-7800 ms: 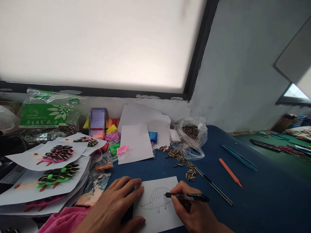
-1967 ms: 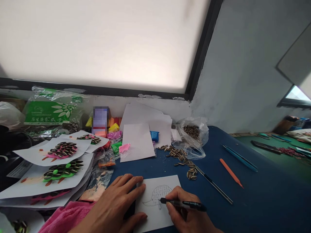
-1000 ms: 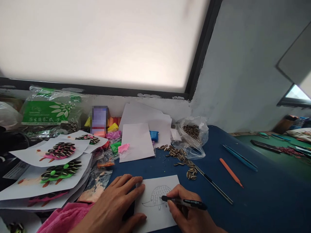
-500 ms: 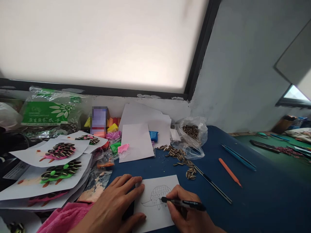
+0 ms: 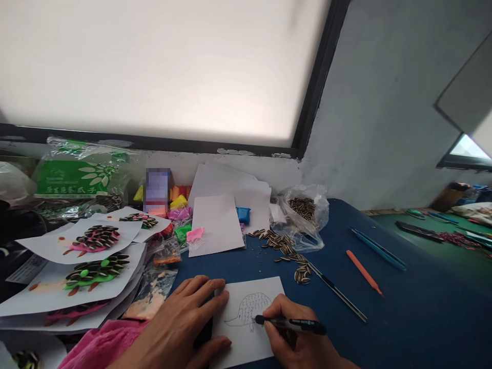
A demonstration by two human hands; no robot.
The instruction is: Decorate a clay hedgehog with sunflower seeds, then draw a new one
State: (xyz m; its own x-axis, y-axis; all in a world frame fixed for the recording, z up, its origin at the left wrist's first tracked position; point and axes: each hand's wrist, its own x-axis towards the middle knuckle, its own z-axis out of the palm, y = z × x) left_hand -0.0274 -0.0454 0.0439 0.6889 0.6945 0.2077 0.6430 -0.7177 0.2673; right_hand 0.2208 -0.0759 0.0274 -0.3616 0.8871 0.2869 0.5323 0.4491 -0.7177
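White card (image 5: 246, 346) lies on the blue table (image 5: 384, 318), bearing a pen-drawn hedgehog (image 5: 249, 310) whose snout points to 9 o'clock; rows of small marks cover its back. A black pen (image 5: 294, 325) has its tip at the hedgehog's lower body, touching the card or just above it; I cannot tell which. The right hand (image 5: 294, 338), at 3 o'clock, has thumb and fingers clamped on the pen. The left hand (image 5: 188, 320) lies palm down at 9 o'clock, fingers slightly apart, with forefinger and thumb over the card's edge.

Past the left hand, a clear packet (image 5: 151, 294) holds pale clay, near a pink cloth (image 5: 103, 346). At 1 o'clock, striped seeds (image 5: 282, 245) lie loose, and behind them an open clear bag (image 5: 322, 207) holds more. A metal rod (image 5: 342, 294) slants from the loose seeds towards 4 o'clock; beyond it, at 2 o'clock, lie an orange pen (image 5: 364, 272) and a blue tool (image 5: 378, 249).

At 11 o'clock, a blank sheet (image 5: 215, 220) has pink clay (image 5: 196, 234) at its 7 o'clock corner and a blue packet (image 5: 243, 215) at its 3 o'clock edge. Between 9 and 10 o'clock, hedgehog pictures (image 5: 126, 277) overlap in a pile, seeds set on their backs; the green hedgehog carries 2 green dots. Farther out at 10 o'clock stands a green-printed bag (image 5: 65, 179).
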